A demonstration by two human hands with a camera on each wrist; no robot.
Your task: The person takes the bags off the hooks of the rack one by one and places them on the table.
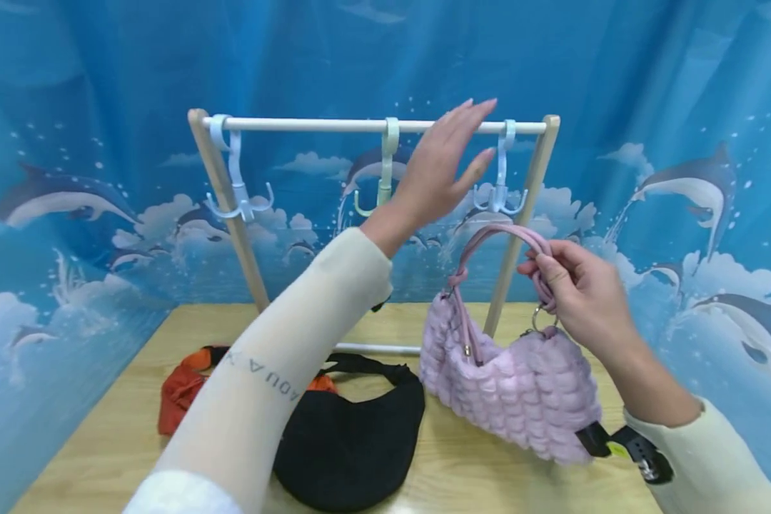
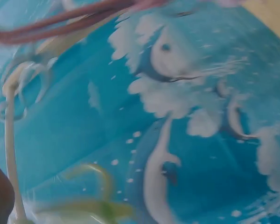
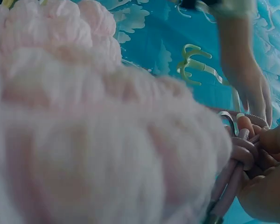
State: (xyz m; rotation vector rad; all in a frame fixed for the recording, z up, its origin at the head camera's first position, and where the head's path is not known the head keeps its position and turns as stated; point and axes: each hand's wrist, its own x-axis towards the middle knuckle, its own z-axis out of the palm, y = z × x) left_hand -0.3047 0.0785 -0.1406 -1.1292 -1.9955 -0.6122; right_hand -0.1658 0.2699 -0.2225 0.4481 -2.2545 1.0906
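A puffy pink handbag (image 1: 514, 385) hangs from my right hand (image 1: 585, 293), whose thumb and fingers pinch its looped strap (image 1: 501, 232) beside a metal ring. In the right wrist view the quilted bag (image 3: 98, 140) fills most of the picture, with the knotted strap (image 3: 233, 172) held at the right edge. My left hand (image 1: 440, 164) is raised in front of the rack's white bar (image 1: 315, 125), fingers straight and holding nothing. It is between the green middle hook (image 1: 385, 171) and the pale blue right hook (image 1: 501, 171).
Another pale blue hook (image 1: 236, 175) hangs at the bar's left end. On the wooden table (image 1: 103, 421) lie a black bag (image 1: 353, 442) and a red-orange bag (image 1: 183, 389), both partly behind my left arm. A dolphin-print curtain (image 1: 295, 57) surrounds the table.
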